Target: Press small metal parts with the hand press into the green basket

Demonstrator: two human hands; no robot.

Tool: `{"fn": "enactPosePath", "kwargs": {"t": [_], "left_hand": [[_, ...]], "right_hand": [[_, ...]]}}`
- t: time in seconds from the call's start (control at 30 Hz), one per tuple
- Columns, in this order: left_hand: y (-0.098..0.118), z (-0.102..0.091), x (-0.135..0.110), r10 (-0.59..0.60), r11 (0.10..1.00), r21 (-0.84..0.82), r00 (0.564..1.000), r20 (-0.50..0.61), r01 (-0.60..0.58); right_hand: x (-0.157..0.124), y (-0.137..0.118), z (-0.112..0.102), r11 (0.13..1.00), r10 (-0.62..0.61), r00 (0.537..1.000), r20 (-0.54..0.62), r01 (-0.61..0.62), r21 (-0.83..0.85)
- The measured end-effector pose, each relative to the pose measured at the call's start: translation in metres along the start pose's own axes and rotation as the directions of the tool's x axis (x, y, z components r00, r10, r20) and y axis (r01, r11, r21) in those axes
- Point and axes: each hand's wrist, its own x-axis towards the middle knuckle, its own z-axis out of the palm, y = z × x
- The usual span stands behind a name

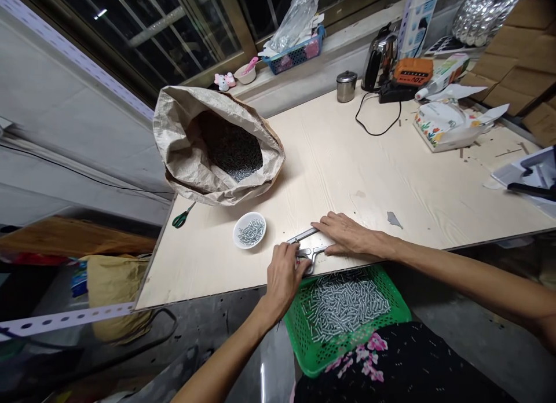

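A silver metal fitting (305,235) with a long bar and a curved arm lies at the table's front edge. My left hand (282,273) closes on its left end, thumb and fingers pinching there. On the other end, my right hand (350,235) grips with its fingers over the bar and the thumb below. Both palms and part of the fitting are hidden. Right below the hands, a green basket (402,304) holds many small metal pins (347,304). A white bowl (237,236) with more small metal pieces stands just left of the hands.
A large open sack (178,122) of metal pieces stands on the table (339,165), with green-handled scissors (181,218) beside it. Farther right are a metal canister (346,89), a kettle (377,58), an orange battery (412,71) and a tissue pack (445,125).
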Motion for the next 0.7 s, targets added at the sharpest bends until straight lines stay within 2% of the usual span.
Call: {"fn": "enactPosePath", "kwargs": {"t": [0.1,0.17,0.3,0.4,0.57,0.7], "left_hand": [[0.003,0.01,0.021,0.287,0.957,0.022,0.955,0.08,-0.289],[0.003,0.014,0.035,0.357,0.931,0.027,0.921,0.157,-0.365],[0.005,0.014,0.051,0.337,0.926,0.095,0.913,0.228,-0.366],[0.007,0.012,0.053,0.335,0.924,0.104,0.911,0.241,-0.368],[0.007,0.019,0.051,0.314,0.944,0.041,0.932,0.179,-0.326],[0.005,0.026,0.054,0.305,0.95,0.025,0.943,0.134,-0.31]], "right_hand": [[-0.004,-0.002,0.0,1.0,0.019,1.0,-0.001,-0.019,-0.013],[-0.006,-0.005,-0.003,0.999,0.041,0.999,0.008,-0.041,-0.015],[-0.009,-0.01,-0.01,0.987,0.141,0.989,0.034,-0.138,-0.082],[-0.01,-0.013,-0.008,0.979,0.151,0.988,0.016,-0.147,-0.139],[-0.008,-0.012,0.013,0.966,0.134,0.989,-0.065,-0.145,-0.214],[0.0,-0.008,0.022,0.969,0.1,0.994,-0.034,-0.105,-0.225]]}}
